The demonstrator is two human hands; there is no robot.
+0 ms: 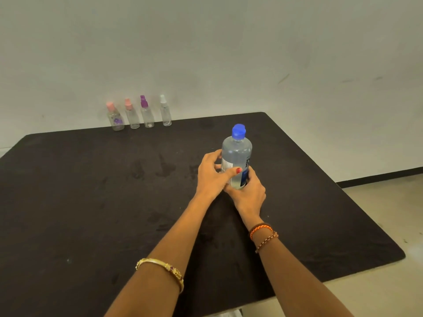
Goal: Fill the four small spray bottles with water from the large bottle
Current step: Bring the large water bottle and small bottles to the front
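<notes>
The large clear water bottle with a blue cap stands upright on the black table, right of centre. My left hand wraps its left side, thumb across the label. My right hand grips its lower right side. Along the table's far edge by the wall stand the small clear spray bottles in a row: one with a pink top and purple print, another with a pink top, a purple-topped one, and a white-topped one. All have their tops on.
Damp marks show on the table surface left of the large bottle. A white wall rises right behind the table. The table's right edge drops to a pale floor.
</notes>
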